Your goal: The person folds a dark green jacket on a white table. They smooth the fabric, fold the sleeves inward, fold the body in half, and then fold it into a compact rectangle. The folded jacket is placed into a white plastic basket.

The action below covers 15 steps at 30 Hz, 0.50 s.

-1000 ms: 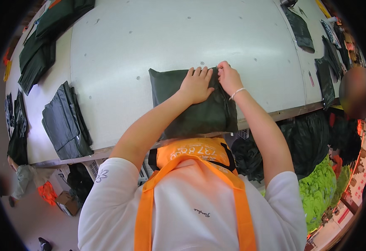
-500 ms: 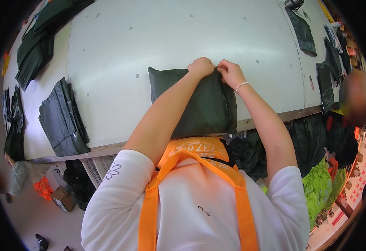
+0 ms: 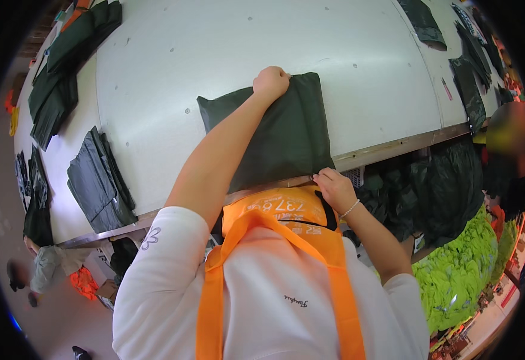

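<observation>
A folded piece of dark green, slightly shiny fabric [image 3: 286, 129] lies flat at the table's front edge, right before me. My left hand [image 3: 271, 83] is closed at its far edge, with the forearm crossing over the cloth's left part. Its fingertips are mostly hidden under the knuckles. At the near right corner, by the table edge, my right hand [image 3: 336, 191] pinches the fabric between thumb and fingers. A beaded bracelet [image 3: 350, 208] circles the right wrist.
Dark folded garments [image 3: 100, 183] are stacked at the left, with another pile [image 3: 64, 75] beyond. More dark pieces [image 3: 467, 90] lie at the right, where a person [image 3: 511, 141] stands. Bright green cloth [image 3: 454, 270] is heaped below the table [image 3: 184, 36]. Another person bends at the far left.
My right hand has come from the far edge down to the near right corner. The far right corner now lies spread out. My left hand stays at the far edge.
</observation>
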Motion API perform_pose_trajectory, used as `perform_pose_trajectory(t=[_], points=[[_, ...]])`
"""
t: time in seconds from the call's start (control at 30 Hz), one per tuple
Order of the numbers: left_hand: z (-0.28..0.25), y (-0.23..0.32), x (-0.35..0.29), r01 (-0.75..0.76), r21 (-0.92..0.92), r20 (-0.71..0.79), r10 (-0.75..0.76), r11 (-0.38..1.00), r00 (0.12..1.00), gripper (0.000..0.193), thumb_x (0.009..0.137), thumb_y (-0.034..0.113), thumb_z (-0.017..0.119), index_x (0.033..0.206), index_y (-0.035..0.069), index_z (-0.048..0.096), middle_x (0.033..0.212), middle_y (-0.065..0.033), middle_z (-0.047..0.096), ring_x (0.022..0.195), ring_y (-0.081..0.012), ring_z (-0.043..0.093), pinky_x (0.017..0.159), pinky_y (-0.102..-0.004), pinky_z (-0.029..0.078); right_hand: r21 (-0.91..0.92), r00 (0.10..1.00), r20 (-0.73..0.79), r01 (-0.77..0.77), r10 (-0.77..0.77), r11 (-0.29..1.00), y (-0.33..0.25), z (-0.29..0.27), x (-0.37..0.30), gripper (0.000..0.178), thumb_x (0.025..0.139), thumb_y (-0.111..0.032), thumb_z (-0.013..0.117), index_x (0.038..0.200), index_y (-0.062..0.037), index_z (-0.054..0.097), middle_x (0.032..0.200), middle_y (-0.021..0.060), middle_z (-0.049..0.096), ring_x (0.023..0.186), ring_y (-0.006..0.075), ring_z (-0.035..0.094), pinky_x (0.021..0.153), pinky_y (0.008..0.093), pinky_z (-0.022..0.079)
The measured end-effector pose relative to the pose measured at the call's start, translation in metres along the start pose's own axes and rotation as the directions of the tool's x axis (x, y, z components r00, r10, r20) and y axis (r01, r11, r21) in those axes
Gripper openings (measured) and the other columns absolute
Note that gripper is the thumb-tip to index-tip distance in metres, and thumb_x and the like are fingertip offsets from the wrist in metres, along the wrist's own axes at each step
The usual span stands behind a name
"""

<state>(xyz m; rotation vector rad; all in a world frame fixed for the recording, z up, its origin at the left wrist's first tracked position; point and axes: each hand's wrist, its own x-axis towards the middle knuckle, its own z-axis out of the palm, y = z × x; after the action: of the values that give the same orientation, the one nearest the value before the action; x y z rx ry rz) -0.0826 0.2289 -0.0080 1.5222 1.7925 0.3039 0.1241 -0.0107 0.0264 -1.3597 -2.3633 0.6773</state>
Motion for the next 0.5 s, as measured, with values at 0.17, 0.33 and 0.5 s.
perform_pose_trajectory(t=[0.17, 0.33, 0.5], points=[[-0.074, 0.1, -0.143, -0.704, 0.036, -0.31, 0.677, 0.71, 0.667, 0.014, 0.081, 0.019, 0.063, 0.08, 0.006, 0.067, 0.083, -0.0112, 0.063, 0.078, -0.0301, 0.06, 0.067, -0.0374, 0.048, 0.744, 0.795, 0.253, -0.524, 0.551, 0.414, 0.031, -0.024, -0.01, 0.025, 0.091, -0.021, 0.054, 0.106, -0.0017, 0.061, 0.105, 0.0072, 0.063, 0.088, 0.0176, 0.062, 0.073, 0.0307, 0.051], [-0.062, 0.025, -0.184, -0.291, 0.084, -0.394, 0.3, 0.953, 0.869, 0.042, 0.082, 0.031, 0.064, 0.118, 0.011, 0.056, 0.111, -0.0171, 0.057, 0.105, -0.0323, 0.054, 0.086, -0.0394, 0.045, 0.84, 0.8, 0.519, -0.412, 0.301, -0.354, 0.083, -0.068, 0.037, 0.067, 0.092, -0.056, 0.041, 0.129, 0.0006, 0.045, 0.127, 0.0106, 0.052, 0.118, 0.0219, 0.049, 0.099, 0.0374, 0.038], [0.03, -0.058, -0.21, 0.217, -0.384, -0.298, -0.343, 0.897, 0.891, 0.079, 0.086, 0.042, 0.058, 0.147, 0.013, 0.016, 0.124, -0.03, 0.044, 0.117, -0.0403, 0.045, 0.097, -0.043, 0.038, 0.541, 0.815, 0.221, -0.559, 0.535, 0.629, 0.136, -0.02, 0.066, 0.076, 0.09, -0.05, 0.051, 0.133, 0.011, 0.034, 0.131, 0.0188, 0.048, 0.12, 0.0265, 0.046, 0.102, 0.0335, 0.034]])
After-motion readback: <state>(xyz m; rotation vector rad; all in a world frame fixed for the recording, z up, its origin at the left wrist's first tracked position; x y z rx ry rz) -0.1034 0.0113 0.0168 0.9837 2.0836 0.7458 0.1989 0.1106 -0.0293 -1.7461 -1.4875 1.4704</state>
